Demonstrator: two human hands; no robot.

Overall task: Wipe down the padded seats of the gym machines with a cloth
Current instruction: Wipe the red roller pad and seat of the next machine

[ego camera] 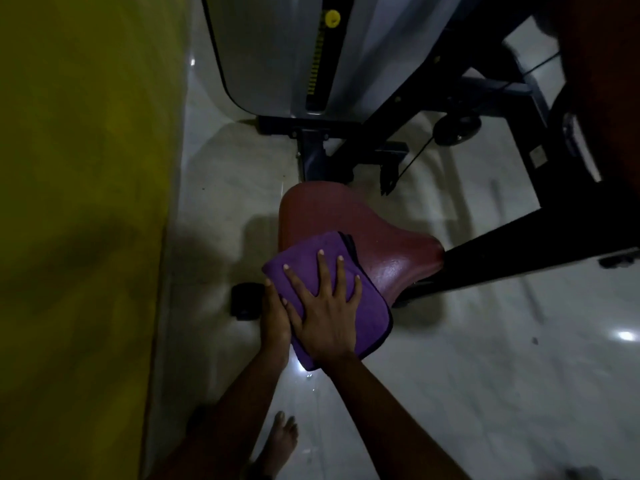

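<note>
A dark red padded seat (349, 220) of a gym machine sits at the centre of the head view. A folded purple cloth (370, 313) lies over the seat's near end. My right hand (325, 306) presses flat on top of the cloth, fingers spread. My left hand (275, 317) grips the cloth's left edge, partly tucked under the right hand. The near part of the seat is hidden under the cloth.
The machine's black frame (512, 251) runs right from the seat, and its grey weight-stack shroud (277, 53) with a yellow pin stands behind. A yellow wall (79, 202) fills the left. Glossy pale floor tiles (485, 358) lie around, with my bare foot (282, 441) below.
</note>
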